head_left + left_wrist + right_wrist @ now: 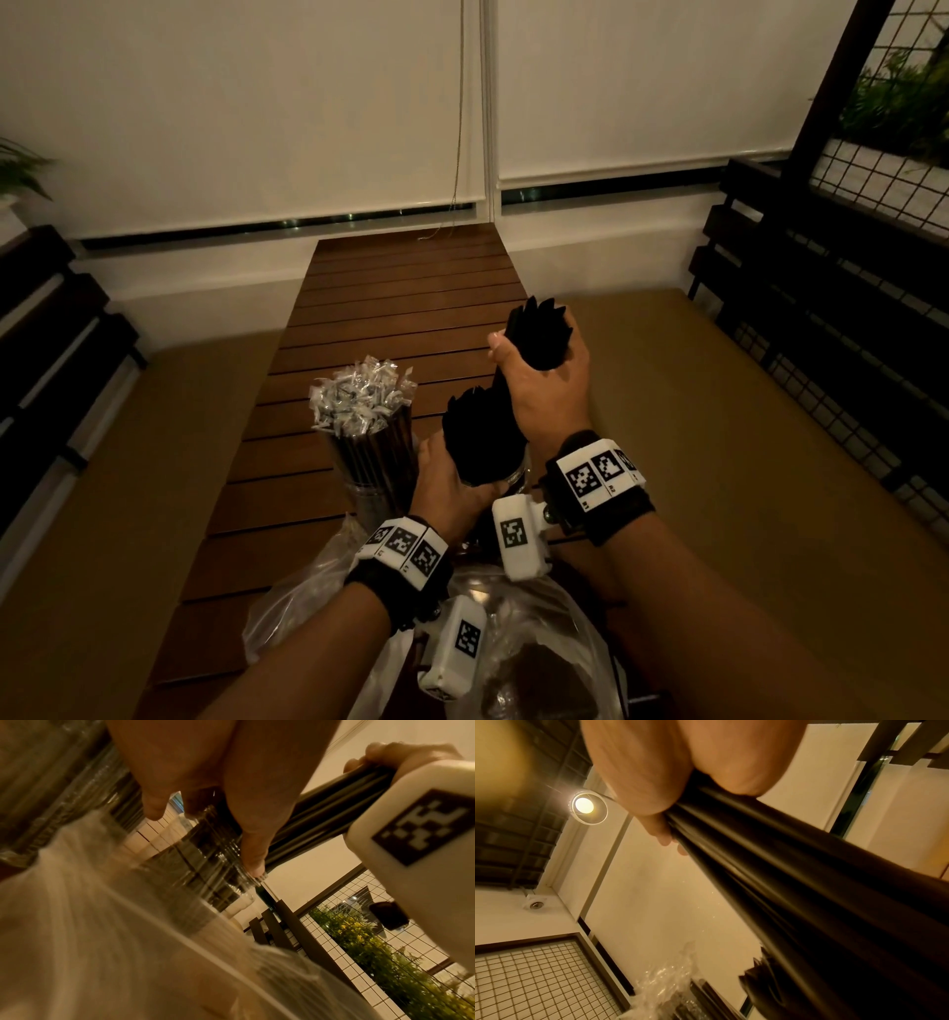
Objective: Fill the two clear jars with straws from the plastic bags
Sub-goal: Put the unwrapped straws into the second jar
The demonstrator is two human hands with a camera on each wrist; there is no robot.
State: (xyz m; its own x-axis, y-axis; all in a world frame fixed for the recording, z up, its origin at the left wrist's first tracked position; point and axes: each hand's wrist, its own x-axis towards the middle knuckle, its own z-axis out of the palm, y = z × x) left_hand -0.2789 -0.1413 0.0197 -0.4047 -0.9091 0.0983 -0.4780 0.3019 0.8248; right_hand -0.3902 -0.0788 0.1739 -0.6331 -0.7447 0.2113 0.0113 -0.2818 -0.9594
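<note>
On the slatted wooden table [400, 308] a clear jar [371, 496] stands packed with black straws in clear wrappers [362, 401]. Just to its right, my left hand [452, 493] grips the second clear jar [200, 866] at its threaded mouth; a tuft of bare black straws [475, 442] stands in it. My right hand [549, 380] holds a bundle of black straws [539, 329] in a fist, raised above and to the right of that jar. The bundle's lower end slants down toward the jar's mouth, hidden behind my right wrist. The bundle [782, 862] runs past my right hand [680, 770].
Crumpled clear plastic bags [287, 606] lie at the table's near end under my forearms, one [539, 652] with something dark inside. Tan floor lies both sides of the narrow table. A dark slatted fence [821, 318] with wire mesh stands on the right.
</note>
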